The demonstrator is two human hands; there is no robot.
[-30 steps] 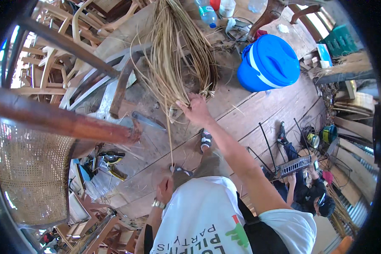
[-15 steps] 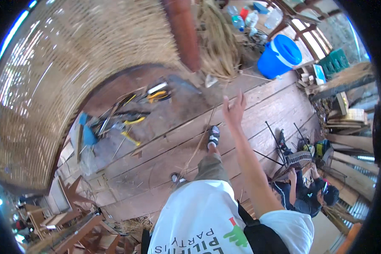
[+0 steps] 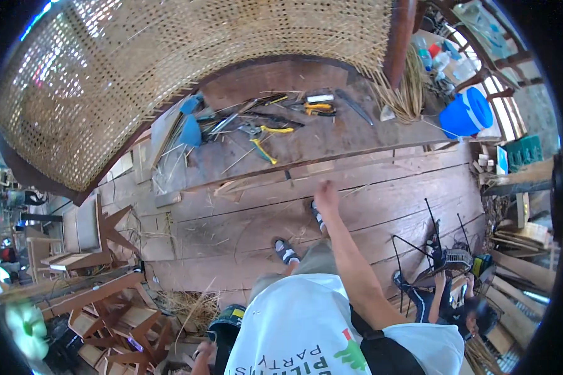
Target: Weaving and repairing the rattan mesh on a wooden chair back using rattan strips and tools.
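My right hand (image 3: 326,197) hangs in the air in front of me, over the plank floor and near the edge of a low wooden bench (image 3: 381,139); its fingers are blurred and partly turned away. My left hand (image 3: 204,350) is low at the left, close to a dark green bucket-like container (image 3: 230,317); its fingers hardly show. On the bench lie yellow-handled pliers (image 3: 275,130), orange-and-black pliers (image 3: 319,109), a dark curved blade (image 3: 355,106) and a blue-headed tool (image 3: 191,130). A woven cane panel (image 3: 231,37) in a dark wooden frame rises behind them.
A blue bucket (image 3: 466,112) stands at the far right beside a bundle of fibre strands (image 3: 413,84). At the right a seated person (image 3: 447,306) works on a thin-legged frame (image 3: 456,259). Wooden chair parts (image 3: 122,319) crowd the lower left.
My view has swung, shifting the bench and cane panel right. My right hand has dropped lower, its fingers no longer visibly spread. My left hand and the dark green container have come into view.
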